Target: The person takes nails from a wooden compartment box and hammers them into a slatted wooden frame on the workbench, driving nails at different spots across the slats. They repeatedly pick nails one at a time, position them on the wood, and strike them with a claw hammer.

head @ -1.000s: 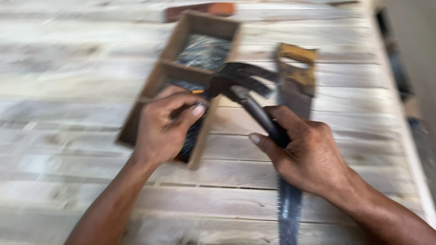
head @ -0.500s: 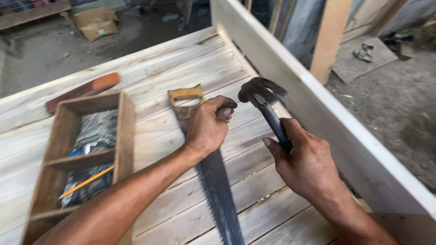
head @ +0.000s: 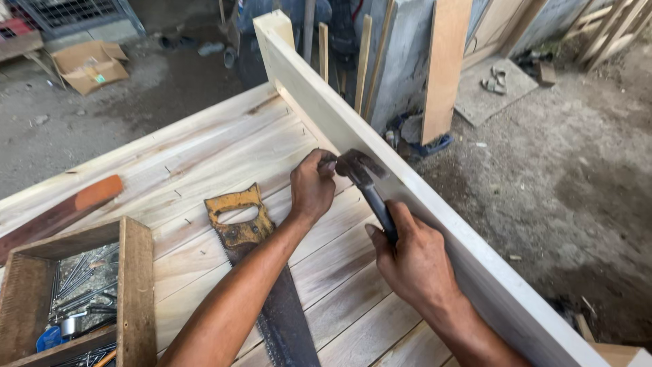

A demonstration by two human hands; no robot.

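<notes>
My right hand (head: 414, 261) grips the black handle of a claw hammer (head: 363, 178), whose head sits close to the upright side board (head: 353, 129). My left hand (head: 311, 187) is pinched shut by the hammer head, against the board's inner face; what it holds is too small to see. Under my left forearm, a hand saw (head: 255, 272) with a worn yellow handle lies flat on the plank surface (head: 204, 156).
A wooden compartment box (head: 132, 285) with nails and small tools sits at the lower left. A long dark tool with an orange end (head: 64, 211) lies at the left edge. Beyond the planks are dirt ground, a cardboard box (head: 85, 64) and leaning timber (head: 445, 68).
Both hands moved from the nail box up to the side board. My left hand left the box and now pinches beside the hammer head. The view swung toward the board.
</notes>
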